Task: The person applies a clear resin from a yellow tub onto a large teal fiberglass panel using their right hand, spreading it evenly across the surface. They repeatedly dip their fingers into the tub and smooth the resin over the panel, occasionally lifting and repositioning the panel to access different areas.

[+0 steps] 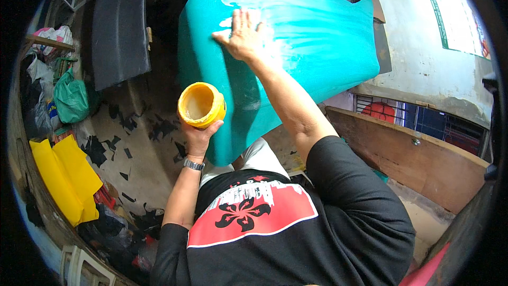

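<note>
Nearest the camera, my left hand (198, 136) cups a small yellow tub (201, 105) from below, fingers closed round its base; it looks light, rigid and open-topped, so I judge it best held upright by the wall. Farther off, my right hand (241, 37) lies flat and open on a large teal sheet (317, 42), holding nothing; the sheet looks soft, pliable and slick where whitish paste is smeared. To the left lie black scraps (127, 124) on the floor, a yellow sheet (66, 175) and a dark panel (120, 21); a wooden board (407, 153) stands right.
</note>
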The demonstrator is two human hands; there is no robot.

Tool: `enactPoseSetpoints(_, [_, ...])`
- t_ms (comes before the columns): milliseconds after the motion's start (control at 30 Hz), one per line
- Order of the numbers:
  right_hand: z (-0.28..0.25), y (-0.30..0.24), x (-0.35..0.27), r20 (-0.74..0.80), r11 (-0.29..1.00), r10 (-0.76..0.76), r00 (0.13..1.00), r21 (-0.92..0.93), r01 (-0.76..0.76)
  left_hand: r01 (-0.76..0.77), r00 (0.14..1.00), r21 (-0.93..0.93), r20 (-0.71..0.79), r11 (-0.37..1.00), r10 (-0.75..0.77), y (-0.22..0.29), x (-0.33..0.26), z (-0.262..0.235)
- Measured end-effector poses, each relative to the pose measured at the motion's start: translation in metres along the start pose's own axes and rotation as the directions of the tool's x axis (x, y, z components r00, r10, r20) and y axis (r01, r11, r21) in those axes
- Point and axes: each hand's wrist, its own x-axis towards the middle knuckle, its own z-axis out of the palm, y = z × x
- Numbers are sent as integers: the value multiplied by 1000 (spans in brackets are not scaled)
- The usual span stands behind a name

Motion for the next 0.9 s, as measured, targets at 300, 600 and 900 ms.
enactPoseSetpoints(300, [-28, 43, 4, 195, 994, -105, 975, 9, 105, -18, 1000, -2, -6, 1000, 18, 2, 2, 2])
enactPoseSetpoints(600, [-9, -27, 11, 91, 955, -258, 962, 175, 240, 76, 997, -101, 12, 992, -75, 0, 0, 6])
enactPoseSetpoints(900, [-22, 20, 54, 558, -620, -323, 764, 485, -617, -42, 999, -17, -33, 999, 41, 0, 1, 5])
